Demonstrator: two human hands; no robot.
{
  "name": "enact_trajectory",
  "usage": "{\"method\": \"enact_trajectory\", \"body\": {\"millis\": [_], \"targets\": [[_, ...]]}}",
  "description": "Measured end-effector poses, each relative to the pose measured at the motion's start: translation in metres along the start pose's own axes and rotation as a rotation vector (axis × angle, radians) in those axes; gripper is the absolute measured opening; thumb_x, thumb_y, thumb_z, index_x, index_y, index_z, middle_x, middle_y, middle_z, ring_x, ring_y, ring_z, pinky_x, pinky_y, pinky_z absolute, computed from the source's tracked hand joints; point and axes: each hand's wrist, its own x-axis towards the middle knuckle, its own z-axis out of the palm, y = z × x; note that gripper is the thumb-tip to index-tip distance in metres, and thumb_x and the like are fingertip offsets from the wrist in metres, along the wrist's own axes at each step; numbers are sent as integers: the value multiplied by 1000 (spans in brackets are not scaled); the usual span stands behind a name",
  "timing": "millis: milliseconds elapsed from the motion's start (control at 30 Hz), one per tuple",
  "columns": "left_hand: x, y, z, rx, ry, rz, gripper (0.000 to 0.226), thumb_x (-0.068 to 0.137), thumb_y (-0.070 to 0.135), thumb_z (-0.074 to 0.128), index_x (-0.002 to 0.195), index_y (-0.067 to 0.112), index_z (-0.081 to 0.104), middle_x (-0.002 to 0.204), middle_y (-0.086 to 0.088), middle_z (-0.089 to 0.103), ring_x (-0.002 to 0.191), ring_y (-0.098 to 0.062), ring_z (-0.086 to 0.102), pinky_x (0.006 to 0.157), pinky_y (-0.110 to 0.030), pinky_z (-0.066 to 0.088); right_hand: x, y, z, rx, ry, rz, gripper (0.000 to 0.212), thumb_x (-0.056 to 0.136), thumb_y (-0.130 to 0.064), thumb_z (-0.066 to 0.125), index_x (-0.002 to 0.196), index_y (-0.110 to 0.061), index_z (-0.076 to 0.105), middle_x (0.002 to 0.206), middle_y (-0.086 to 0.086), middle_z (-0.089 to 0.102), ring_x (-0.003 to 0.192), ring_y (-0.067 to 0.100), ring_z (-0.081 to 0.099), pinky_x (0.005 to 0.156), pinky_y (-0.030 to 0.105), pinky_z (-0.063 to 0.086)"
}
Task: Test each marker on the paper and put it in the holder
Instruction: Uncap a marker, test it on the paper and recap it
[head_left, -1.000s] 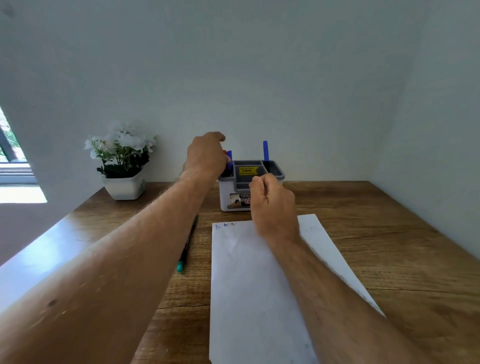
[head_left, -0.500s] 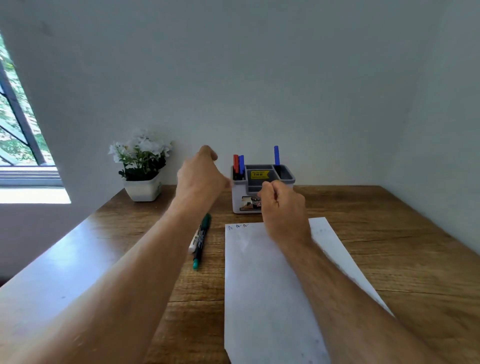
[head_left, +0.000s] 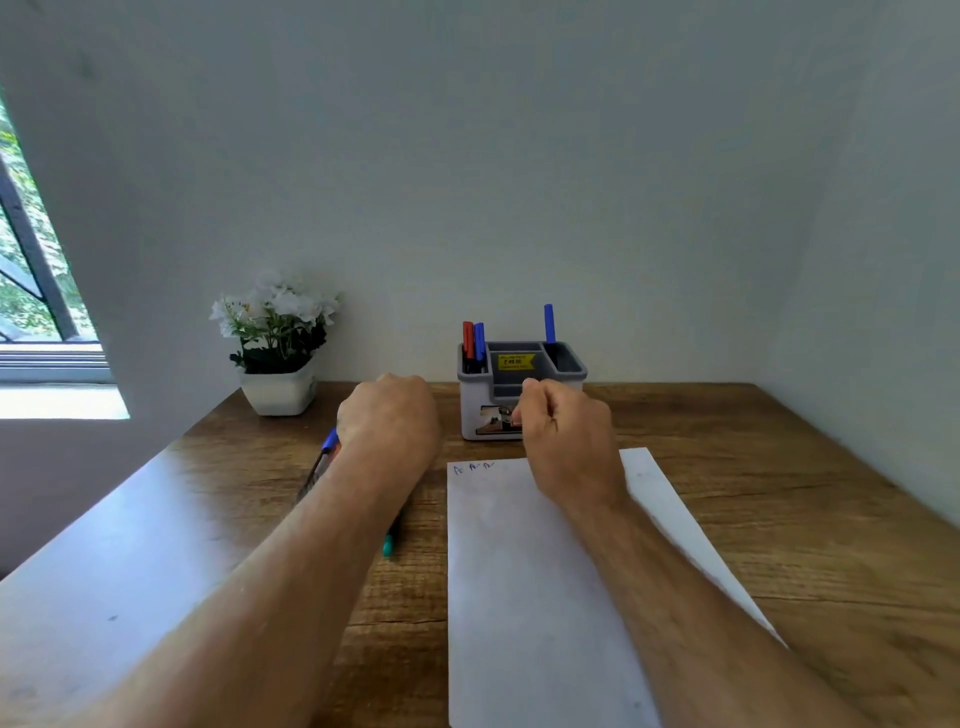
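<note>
1. Three markers stand in the grey plastic holder: a red marker, a blue marker and another blue marker.
2. Three small marks show at the top of the white paper sheet.
3. At least two more markers lie on the wooden table, a blue-capped marker and a green marker, not yet tested.
4. The left hand is curled above them; I cannot tell if it holds one.
5. The right hand is curled, holding nothing I can see.

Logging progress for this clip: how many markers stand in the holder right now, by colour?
Red markers: 1
Blue markers: 2
Total standing in the holder: 3
More markers lie on the desk, partly hidden under the left arm; these are not counted.
</note>
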Motion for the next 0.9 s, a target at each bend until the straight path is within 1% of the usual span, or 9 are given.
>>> {"method": "enact_trajectory", "body": {"millis": [67, 133, 200, 300, 500, 667, 800, 867, 900], "targets": [[0, 0, 0, -20, 15, 12, 22, 89, 15, 63, 111, 10, 63, 99, -12, 64, 67, -22, 45, 65, -37, 44, 0, 0, 1, -10, -5, -3, 40, 102, -37, 40, 93, -11, 68, 92, 8, 72, 73, 6, 58, 53, 7, 38], [1, 1, 0, -42, 32, 20, 21, 89, 15, 63, 109, 9, 63, 88, -11, 60, 70, -23, 46, 64, -37, 44, 0, 0, 1, -22, -12, -19, 40, 102, -37, 40, 92, -11, 68, 91, 8, 72, 73, 6, 58, 54, 8, 41], [3, 3, 2, -48, 35, 17, 19, 89, 15, 63, 107, 10, 64, 72, -7, 46, 65, -23, 45, 61, -37, 44, 0, -1, 1, -17, -16, -33, 40, 102, -36, 41, 92, -10, 68, 91, 10, 72, 73, 7, 57, 54, 9, 41], [4, 3, 6, -27, 21, 6, 18, 89, 17, 66, 105, 10, 64, 66, -6, 41, 55, -21, 40, 59, -37, 44, 0, -1, 0, -17, -13, -33, 40, 102, -35, 41, 92, -9, 69, 91, 9, 72, 73, 5, 57, 54, 7, 40], [11, 4, 14, -43, -22, -25, 20, 87, 23, 72, 100, 12, 63, 67, -7, 46, 55, -20, 44, 53, -36, 40, 0, -1, -1, -13, -13, -20, 41, 102, -36, 41, 95, -9, 70, 90, 8, 72, 72, 6, 58, 55, 7, 41], [15, 4, 18, -54, -40, -21, 24, 84, 27, 74, 85, 16, 53, 69, -6, 48, 56, -20, 46, 44, -34, 33, 0, 0, 1, -9, -18, -16, 41, 102, -37, 41, 94, -10, 70, 90, 8, 72, 71, 5, 57, 54, 8, 41], [19, 4, 24, -83, -19, 29, 14, 88, 24, 69, 93, 15, 61, 69, -2, 48, 57, -16, 46, 43, -30, 30, 0, -1, 2, -24, -10, -26, 41, 102, -37, 40, 92, -10, 70, 88, 5, 72, 68, 3, 56, 51, 5, 36], [19, 4, 24, -76, -17, 45, 14, 88, 23, 68, 85, 15, 58, 69, -2, 48, 56, -15, 47, 43, -28, 30, 0, 0, 1, -20, -3, -30, 42, 102, -37, 41, 91, -10, 70, 85, 5, 72, 67, 3, 56, 50, 4, 35], [19, 4, 24, -80, -20, 38, 20, 88, 23, 68, 78, 16, 53, 69, -2, 49, 56, -15, 47, 43, -28, 31, 0, 0, 1, -11, -2, -29, 41, 102, -37, 41, 91, -10, 70, 85, 5, 71, 67, 3, 57, 51, 5, 37]]}}
